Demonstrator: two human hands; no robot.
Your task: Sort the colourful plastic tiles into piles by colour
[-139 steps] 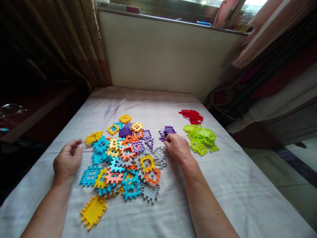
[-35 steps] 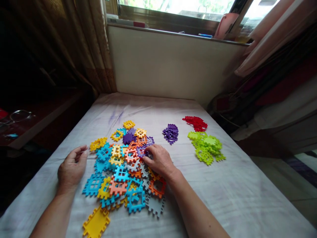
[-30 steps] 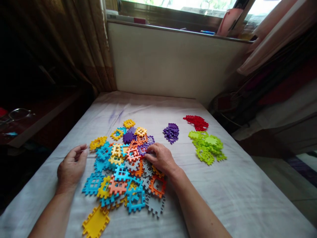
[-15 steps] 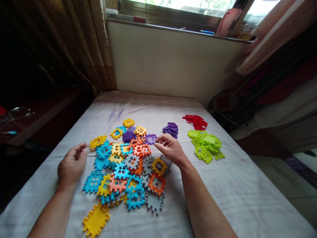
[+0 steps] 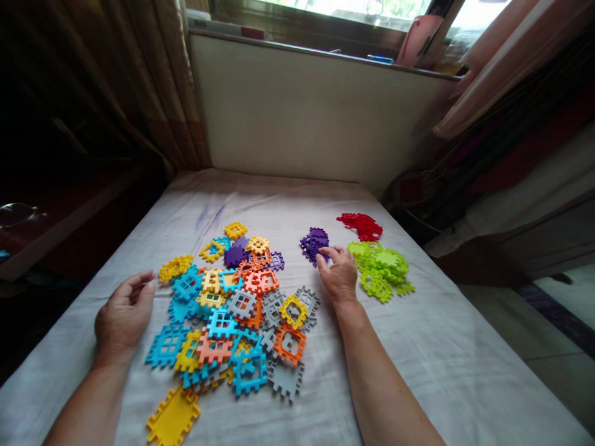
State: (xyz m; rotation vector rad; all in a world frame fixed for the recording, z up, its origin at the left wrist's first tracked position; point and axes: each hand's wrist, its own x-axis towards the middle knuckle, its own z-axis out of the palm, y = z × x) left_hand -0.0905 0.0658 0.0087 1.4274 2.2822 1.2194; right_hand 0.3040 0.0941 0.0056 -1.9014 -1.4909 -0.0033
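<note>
Since the frame of half a second ago, the right hand (image 5: pixel 340 272) has gone from the right edge of the mixed heap (image 5: pixel 235 310) to the purple pile (image 5: pixel 312 243), which lies separately on the pale cloth (image 5: pixel 418 371). This pile is just beyond the right fingertips and a little to their left; it looks roundish, so I see no clear long axis. Thumb and forefinger are at its near right edge, slightly apart, but I cannot tell whether a piece is between them. Of the two hands, the right is clearly the nearer one. The left hand (image 5: pixel 123 316) rests well apart, on the other side of the heap; its fingers are loosely curled, seem to hold nothing, and are just beside the yellow frame piece (image 5: pixel 179 265). Among the heap's far pieces, a dark purple piece (image 5: pixel 236 255) and a purple window piece (image 5: pixel 277 260) lie left of the purple pile. To the right is the green pile (image 5: pixel 385 259), and beyond it the red pile (image 5: pixel 362 226).
</note>
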